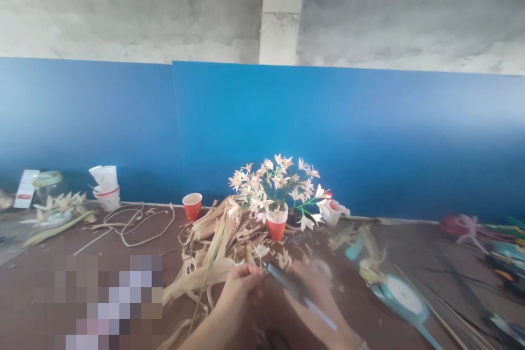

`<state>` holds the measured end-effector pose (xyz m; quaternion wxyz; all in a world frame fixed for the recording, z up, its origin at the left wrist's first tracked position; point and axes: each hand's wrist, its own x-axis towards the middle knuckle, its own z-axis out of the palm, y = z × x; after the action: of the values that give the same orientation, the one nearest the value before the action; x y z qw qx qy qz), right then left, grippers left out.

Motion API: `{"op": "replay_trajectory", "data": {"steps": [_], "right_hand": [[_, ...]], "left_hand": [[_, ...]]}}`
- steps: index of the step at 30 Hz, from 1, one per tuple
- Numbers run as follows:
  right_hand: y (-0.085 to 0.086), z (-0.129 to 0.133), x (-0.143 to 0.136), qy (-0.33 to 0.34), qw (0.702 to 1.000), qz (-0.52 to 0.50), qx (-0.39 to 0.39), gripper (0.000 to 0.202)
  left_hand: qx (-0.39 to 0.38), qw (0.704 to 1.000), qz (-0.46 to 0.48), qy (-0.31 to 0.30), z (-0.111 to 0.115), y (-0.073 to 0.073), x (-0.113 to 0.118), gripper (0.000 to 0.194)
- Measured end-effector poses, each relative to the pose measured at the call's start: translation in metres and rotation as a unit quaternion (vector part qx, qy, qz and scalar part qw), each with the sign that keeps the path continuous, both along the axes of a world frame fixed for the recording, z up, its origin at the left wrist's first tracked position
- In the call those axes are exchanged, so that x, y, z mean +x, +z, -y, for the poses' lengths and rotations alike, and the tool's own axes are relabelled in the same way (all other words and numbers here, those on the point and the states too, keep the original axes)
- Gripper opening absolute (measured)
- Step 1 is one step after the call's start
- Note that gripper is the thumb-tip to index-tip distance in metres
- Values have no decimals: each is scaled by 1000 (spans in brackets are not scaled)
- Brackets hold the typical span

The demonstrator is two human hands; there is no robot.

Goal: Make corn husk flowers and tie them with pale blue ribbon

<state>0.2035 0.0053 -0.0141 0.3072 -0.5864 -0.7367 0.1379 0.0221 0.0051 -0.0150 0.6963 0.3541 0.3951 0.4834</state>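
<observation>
My left hand [245,280] is closed in a pinch near the front middle of the table, just below a small pale husk flower [261,251]; what its fingertips hold is too small to make out. My right hand [309,290], blurred, is wrapped round a dark tool [287,283] with a pale bluish tail, its tip close to my left fingertips. Behind both hands stands a red and white cup [277,224] with many cream flowers [280,181] on green stems. Dry husks [221,229] lie in a heap to its left.
On the brown table [135,249] are an empty red cup [192,206], a white cable [135,224] and a white cup [107,197] with tissue. A light blue ribbon spool [404,295] lies at right. A blue panel [262,120] stands behind.
</observation>
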Motion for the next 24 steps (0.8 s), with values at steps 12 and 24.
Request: {"op": "replay_trajectory", "data": {"steps": [12,24], "right_hand": [[9,20,-11,-15,996,-39,79,6],[7,20,-10,-17,992,-33,117,7]], "left_hand": [[-14,1000,19,-15,1,1,2,33],[-15,1000,20,-16,0,-4,1,33]]}}
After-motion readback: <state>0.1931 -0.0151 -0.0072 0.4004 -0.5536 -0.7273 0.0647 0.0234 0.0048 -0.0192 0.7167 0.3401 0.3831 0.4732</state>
